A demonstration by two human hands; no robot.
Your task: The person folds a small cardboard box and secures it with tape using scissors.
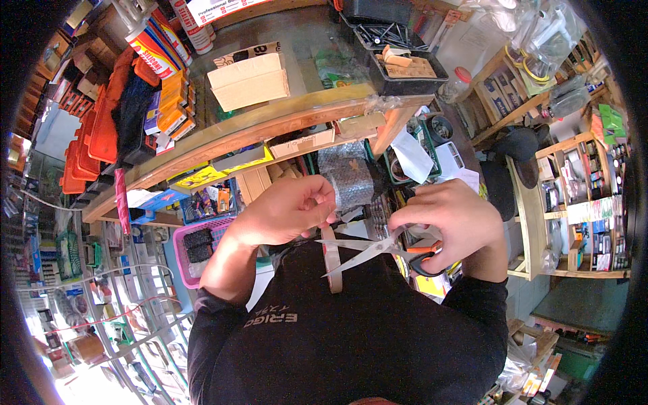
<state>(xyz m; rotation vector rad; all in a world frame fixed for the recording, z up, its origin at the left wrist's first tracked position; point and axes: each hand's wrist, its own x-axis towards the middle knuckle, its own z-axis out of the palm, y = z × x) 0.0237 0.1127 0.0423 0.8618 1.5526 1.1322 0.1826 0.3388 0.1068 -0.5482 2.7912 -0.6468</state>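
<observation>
My left hand (290,210) is closed in a pinch at chest height. A narrow pale strip (333,263), tape-like, hangs down from its fingertips in front of my black shirt. My right hand (453,219) grips a pair of scissors (368,252), its fingers around the orange and black handles. Their blades are spread apart and point left, crossing over the hanging strip; whether they touch it I cannot tell. Just beyond my hands is a bundle in bubble wrap (345,174), below the counter edge.
A glass-topped wooden counter (250,131) runs ahead, bearing an open cardboard box (250,82) and a black tray of long screws (395,38). Silicone tubes (150,50) and orange bins (91,145) stand left. A pink basket (183,253) sits low left. Wooden shelves (574,145) rise at right.
</observation>
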